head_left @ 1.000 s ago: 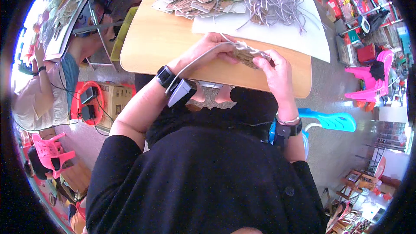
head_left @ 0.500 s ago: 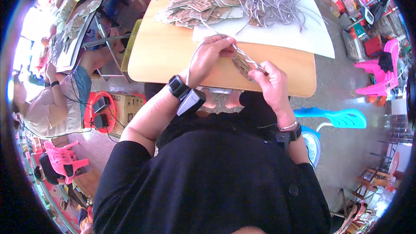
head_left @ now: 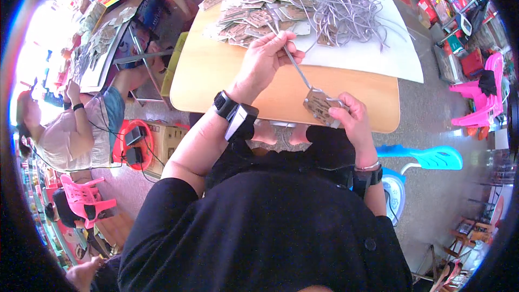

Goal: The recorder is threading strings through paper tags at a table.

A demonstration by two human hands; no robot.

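Observation:
My right hand (head_left: 352,120) grips a brown cardboard tag (head_left: 319,105) at the near edge of the wooden table (head_left: 216,75). A grey cord (head_left: 297,66) runs taut from the tag up to my left hand (head_left: 264,60), which pinches the cord's far end above the table. Behind my left hand lies a heap of similar brown tags (head_left: 254,13). A tangle of grey cords (head_left: 346,13) rests on a white sheet (head_left: 389,57) at the far right of the table.
A person in a light top sits at the left by another table covered with tags (head_left: 102,43). A cardboard box (head_left: 167,140) and red device (head_left: 130,146) stand on the floor. Pink chairs (head_left: 481,103) and a turquoise chair (head_left: 427,157) are on the right.
My left hand has moved away from my right hand, up and toward the tag heap, pulling the grey cord out taut through the tag. My right hand stayed at the table edge.

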